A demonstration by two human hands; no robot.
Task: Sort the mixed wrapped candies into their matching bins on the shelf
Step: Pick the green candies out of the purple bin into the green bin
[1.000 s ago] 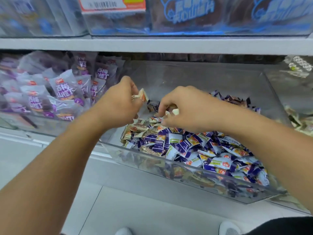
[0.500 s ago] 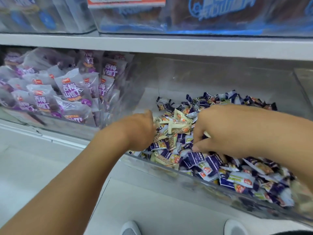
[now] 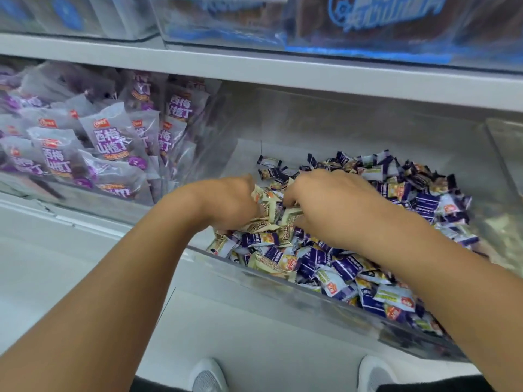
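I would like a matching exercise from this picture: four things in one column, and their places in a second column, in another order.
Things:
1. purple-printed grey snack packets
2. pile of small cream and dark-blue wrapped candies
3. blue-lettered clear bins
4. pair of white shoes

Places:
A. on the floor at the bottom edge
B. in the clear bin on the left of the lower shelf
C. on the upper shelf
D. in the clear middle bin, under both hands

Pairs: 1-B, 2-D, 3-C, 4-A
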